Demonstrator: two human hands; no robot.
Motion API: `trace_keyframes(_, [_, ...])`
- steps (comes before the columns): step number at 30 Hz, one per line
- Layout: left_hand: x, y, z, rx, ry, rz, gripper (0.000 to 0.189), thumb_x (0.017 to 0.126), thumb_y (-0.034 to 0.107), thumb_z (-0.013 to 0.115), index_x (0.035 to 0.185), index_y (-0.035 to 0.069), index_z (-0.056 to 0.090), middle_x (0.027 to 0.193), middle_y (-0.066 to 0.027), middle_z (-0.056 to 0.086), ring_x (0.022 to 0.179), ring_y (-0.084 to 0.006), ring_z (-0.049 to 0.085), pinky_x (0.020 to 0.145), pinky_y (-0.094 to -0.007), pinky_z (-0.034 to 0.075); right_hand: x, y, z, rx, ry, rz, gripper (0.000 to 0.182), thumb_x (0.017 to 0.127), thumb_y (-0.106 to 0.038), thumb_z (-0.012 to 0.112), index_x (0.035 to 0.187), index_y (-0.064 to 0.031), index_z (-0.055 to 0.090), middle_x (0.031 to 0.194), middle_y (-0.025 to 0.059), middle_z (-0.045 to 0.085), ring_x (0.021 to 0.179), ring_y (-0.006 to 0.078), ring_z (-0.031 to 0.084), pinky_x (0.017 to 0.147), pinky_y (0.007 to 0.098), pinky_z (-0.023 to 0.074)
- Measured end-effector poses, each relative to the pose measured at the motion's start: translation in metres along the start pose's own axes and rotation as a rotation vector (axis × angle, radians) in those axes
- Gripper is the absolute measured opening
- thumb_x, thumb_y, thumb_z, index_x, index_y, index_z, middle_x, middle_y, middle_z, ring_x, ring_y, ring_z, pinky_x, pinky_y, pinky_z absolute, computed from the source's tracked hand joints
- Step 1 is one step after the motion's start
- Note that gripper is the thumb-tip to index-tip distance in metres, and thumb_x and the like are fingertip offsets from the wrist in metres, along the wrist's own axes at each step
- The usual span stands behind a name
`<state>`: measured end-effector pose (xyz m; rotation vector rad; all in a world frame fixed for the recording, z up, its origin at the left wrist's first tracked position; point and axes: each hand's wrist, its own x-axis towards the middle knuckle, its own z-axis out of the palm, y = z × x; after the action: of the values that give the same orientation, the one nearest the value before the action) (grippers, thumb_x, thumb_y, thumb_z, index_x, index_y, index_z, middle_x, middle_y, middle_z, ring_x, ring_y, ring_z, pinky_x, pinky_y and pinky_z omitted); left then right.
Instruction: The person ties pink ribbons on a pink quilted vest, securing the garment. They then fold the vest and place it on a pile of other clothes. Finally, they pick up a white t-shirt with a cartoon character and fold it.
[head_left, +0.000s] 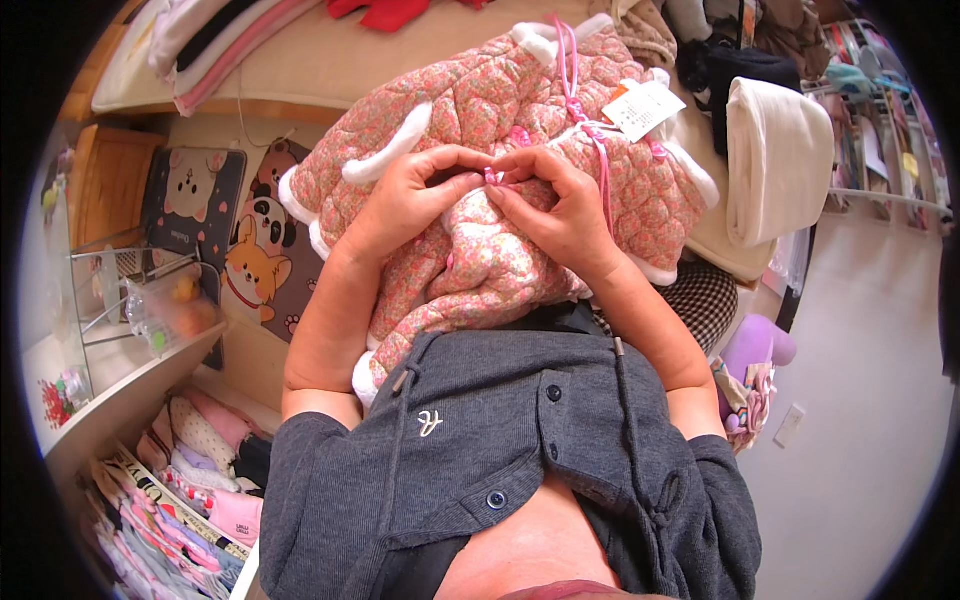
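A quilted, floral-print pink garment (465, 90) with white fluffy trim lies bunched across my lap and the edge of the bed. My left hand (427, 184) and my right hand (551, 199) meet over its middle, fingertips almost touching. Between them they pinch a small pink knotted fastener (493, 175) at the garment's edge. Pink cords (574, 97) run down the garment just beyond my right hand, and a white paper tag (643, 110) bearing writing hangs beside them. Which fingers bear on the fastener most is hard to tell.
Under the garment is a cream-coloured mattress (300, 75). A folded white cloth (776, 157) lies at the right. Folded clothes fill an open drawer (244, 577) at lower left, below a shelf with a clear plastic bag (176, 304). A purple object (750, 349) stands at my right.
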<state>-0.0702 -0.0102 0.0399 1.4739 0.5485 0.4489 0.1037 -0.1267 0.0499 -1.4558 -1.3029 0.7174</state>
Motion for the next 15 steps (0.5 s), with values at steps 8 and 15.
trace_keyframes(8, [0.0029,-0.0089,-0.0024,-0.001,-0.016,-0.062,0.02,0.096,0.009,0.07,0.113,-0.002,0.069,0.107,-0.0025,0.069,0.101,-0.0086,0.062,0.091,-0.0231,0.049,-0.0007,0.0019,-0.0017,0.018,-0.018,0.027,0.023,0.084,-0.008,0.078,0.103,-0.0013,0.067,0.092,0.0083,0.069,0.087,0.0155,0.069,0.08,0.0298,0.0558])
trace_keyframes(15, [0.0009,-0.0054,0.0024,0.036,0.051,-0.018,0.017,0.095,0.008,0.07,0.109,-0.002,0.07,0.105,-0.0033,0.07,0.1,-0.0091,0.062,0.09,-0.0236,0.049,0.0009,0.0021,-0.0024,0.085,-0.048,0.063,0.026,0.085,-0.008,0.078,0.105,-0.0002,0.065,0.094,0.0088,0.071,0.088,0.0153,0.071,0.079,0.0298,0.056])
